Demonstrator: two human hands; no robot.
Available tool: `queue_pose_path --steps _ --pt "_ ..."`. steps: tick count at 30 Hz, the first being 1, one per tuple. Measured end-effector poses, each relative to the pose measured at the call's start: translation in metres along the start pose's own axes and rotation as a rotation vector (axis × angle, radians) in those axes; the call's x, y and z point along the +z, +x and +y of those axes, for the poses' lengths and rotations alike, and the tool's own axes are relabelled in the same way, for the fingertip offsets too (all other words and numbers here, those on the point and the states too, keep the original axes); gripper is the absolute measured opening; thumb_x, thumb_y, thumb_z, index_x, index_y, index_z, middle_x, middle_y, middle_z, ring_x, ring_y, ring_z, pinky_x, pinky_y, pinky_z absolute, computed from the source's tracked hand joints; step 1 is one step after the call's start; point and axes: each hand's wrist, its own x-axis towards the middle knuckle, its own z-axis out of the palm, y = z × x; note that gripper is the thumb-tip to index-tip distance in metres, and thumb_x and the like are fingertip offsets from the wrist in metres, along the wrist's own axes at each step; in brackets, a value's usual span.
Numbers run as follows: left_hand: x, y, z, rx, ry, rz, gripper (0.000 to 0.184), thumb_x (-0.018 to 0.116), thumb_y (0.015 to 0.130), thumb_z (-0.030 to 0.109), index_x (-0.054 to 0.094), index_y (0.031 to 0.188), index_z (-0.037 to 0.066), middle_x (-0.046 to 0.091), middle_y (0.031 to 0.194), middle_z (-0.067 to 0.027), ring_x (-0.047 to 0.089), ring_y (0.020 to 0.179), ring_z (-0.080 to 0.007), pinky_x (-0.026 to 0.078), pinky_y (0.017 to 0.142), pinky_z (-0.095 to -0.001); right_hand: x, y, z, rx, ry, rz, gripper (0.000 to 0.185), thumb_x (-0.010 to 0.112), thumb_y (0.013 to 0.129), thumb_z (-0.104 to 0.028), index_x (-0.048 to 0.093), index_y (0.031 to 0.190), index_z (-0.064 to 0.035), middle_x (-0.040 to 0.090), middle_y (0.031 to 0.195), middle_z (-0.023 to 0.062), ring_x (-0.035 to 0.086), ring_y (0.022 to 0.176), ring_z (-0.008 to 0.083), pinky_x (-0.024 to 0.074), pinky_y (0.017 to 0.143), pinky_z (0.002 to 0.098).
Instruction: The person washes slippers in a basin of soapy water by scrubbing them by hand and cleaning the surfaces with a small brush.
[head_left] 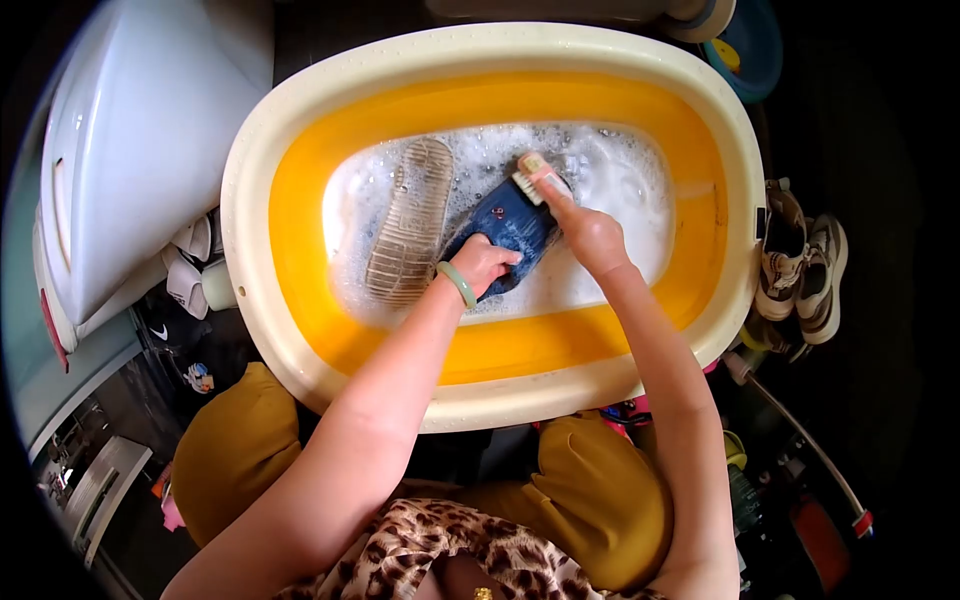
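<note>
Over a tub of suds, my left hand (480, 262) is closed on a blue denim-like shoe (518, 226), its thumb lying along the upper. My right hand (590, 236) grips a scrub brush (538, 178) with a pinkish back and pale bristles. Those bristles touch the far end of the blue shoe. To the left, a second shoe lies with its ribbed, translucent sole (410, 222) facing up, partly sunk in foam. White suds (620, 200) hide the lower parts of both shoes.
The yellow tub has a cream rim (245, 200) and sits before my knees. A pair of sneakers (822, 280) stands beyond its right side. A white basin-like fixture (160, 130) rises on the left, with more shoes (185, 275) below. A blue-green bowl (755, 50) is at top right.
</note>
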Motion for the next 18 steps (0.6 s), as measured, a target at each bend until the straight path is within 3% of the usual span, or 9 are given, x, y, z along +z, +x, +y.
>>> queue_pose_path --steps 4,6,7,8,10,12,16,17,18 --pt "0.005 -0.001 0.001 0.111 -0.07 -0.05 0.034 0.061 0.079 0.003 0.054 0.112 0.002 0.061 0.106 -0.0096 0.059 0.096 -0.0228 0.046 0.087 -0.0379 0.005 -0.014 -0.023 -0.045 0.371 0.167 0.046 0.049 0.088 -0.018 0.046 0.13 -0.0347 0.061 0.068 0.0161 0.059 0.056 0.0338 0.0462 0.05 0.0415" --pt "0.006 0.0 0.003 0.197 -0.599 -0.079 0.03 0.053 0.089 0.023 0.054 0.113 0.006 0.06 0.107 -0.0089 0.057 0.099 -0.0227 0.046 0.087 -0.0385 0.007 -0.032 -0.051 -0.144 0.4 0.08 0.045 0.048 0.089 -0.019 0.046 0.13 -0.0353 0.061 0.07 0.0158 0.059 0.055 0.0337 0.0466 0.05 0.0409" --pt "0.006 -0.002 0.004 0.244 -0.622 -0.054 0.037 0.042 0.093 0.038 0.053 0.113 0.009 0.058 0.108 -0.0089 0.055 0.1 -0.0236 0.045 0.089 -0.0393 0.012 -0.033 -0.054 -0.142 0.403 0.08 0.045 0.048 0.089 -0.019 0.046 0.13 -0.0353 0.061 0.07 0.0158 0.059 0.055 0.0337 0.0466 0.05 0.0409" --pt "-0.011 0.007 -0.006 0.265 -0.77 -0.331 0.036 0.041 0.094 0.039 0.053 0.114 0.011 0.057 0.106 -0.0078 0.054 0.098 -0.0232 0.044 0.091 -0.0395 0.019 -0.033 -0.055 -0.147 0.405 0.036 0.044 0.048 0.089 -0.021 0.045 0.131 -0.0354 0.061 0.069 0.0153 0.058 0.054 0.0335 0.0464 0.049 0.0411" --pt "-0.002 0.009 -0.008 0.239 -0.692 -0.03 0.042 0.037 0.095 0.043 0.05 0.119 0.011 0.056 0.114 -0.0088 0.052 0.106 -0.0246 0.04 0.096 -0.0407 0.017 -0.028 -0.052 -0.157 0.407 -0.005 0.044 0.049 0.089 -0.022 0.045 0.131 -0.0356 0.062 0.069 0.0148 0.058 0.053 0.0332 0.0462 0.047 0.0412" --pt "0.009 0.008 -0.004 0.185 -0.67 0.086 0.051 0.032 0.096 0.047 0.044 0.128 0.009 0.05 0.126 -0.0108 0.046 0.118 -0.0264 0.034 0.102 -0.0426 0.006 -0.013 -0.029 -0.13 0.011 -0.138 0.045 0.049 0.09 -0.02 0.043 0.133 -0.0327 0.063 0.076 0.0167 0.06 0.058 0.0311 0.0476 0.052 0.037" --pt "0.022 0.001 0.004 0.148 -0.59 0.03 0.058 0.029 0.096 0.05 0.037 0.134 0.008 0.045 0.133 -0.0116 0.039 0.125 -0.0273 0.029 0.106 -0.0442 0.0 0.003 0.003 0.052 0.0 -0.029 0.048 0.046 0.091 -0.022 0.038 0.136 -0.0365 0.063 0.071 0.0128 0.061 0.056 0.0277 0.0478 0.051 0.0361" --pt "0.017 0.007 -0.001 0.176 -0.59 0.003 0.057 0.04 0.092 0.052 0.041 0.13 0.009 0.047 0.13 -0.0105 0.044 0.12 -0.0269 0.033 0.102 -0.0461 -0.005 0.001 0.002 0.084 -0.001 -0.006 0.049 0.046 0.091 -0.022 0.038 0.136 -0.0367 0.063 0.071 0.0119 0.061 0.057 0.0263 0.0479 0.051 0.0359" --pt "0.019 0.01 0.001 0.179 -0.593 -0.006 0.057 0.04 0.092 0.052 0.041 0.13 0.009 0.047 0.13 -0.0105 0.044 0.12 -0.0269 0.033 0.102 -0.0461 0.016 -0.007 -0.001 -0.051 0.176 0.207 0.048 0.051 0.088 -0.021 0.042 0.132 -0.0358 0.056 0.056 0.0129 0.056 0.046 0.0288 0.0437 0.042 0.041"
